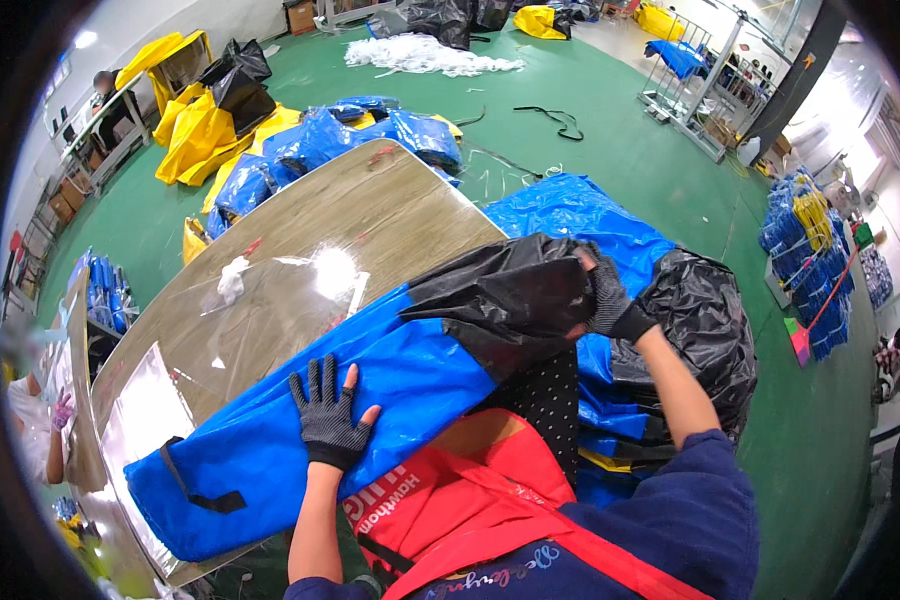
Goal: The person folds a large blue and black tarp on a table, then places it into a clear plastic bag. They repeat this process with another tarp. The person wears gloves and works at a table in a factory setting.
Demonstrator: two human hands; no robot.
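Observation:
A long folded piece of blue and black coated fabric (248, 460) lies slantwise across the wood-patterned table, its black end at the right. A thin black strap (216, 500) shows on its left end. My left hand (332, 422), in a dark fingerless-tipped glove, rests flat on the blue part with its fingers spread. At the black end, my right hand (612, 298), gloved alike, is closed on the fabric; some of its fingers are hidden by the folds.
Right of the table (200, 345) stands a tall pile of blue and black fabric (705, 330). Wrapped blue bundles (320, 145) lie beyond the table. A scrap of white plastic (232, 280) sits on its top. Another person's gloved hand (62, 410) is at far left.

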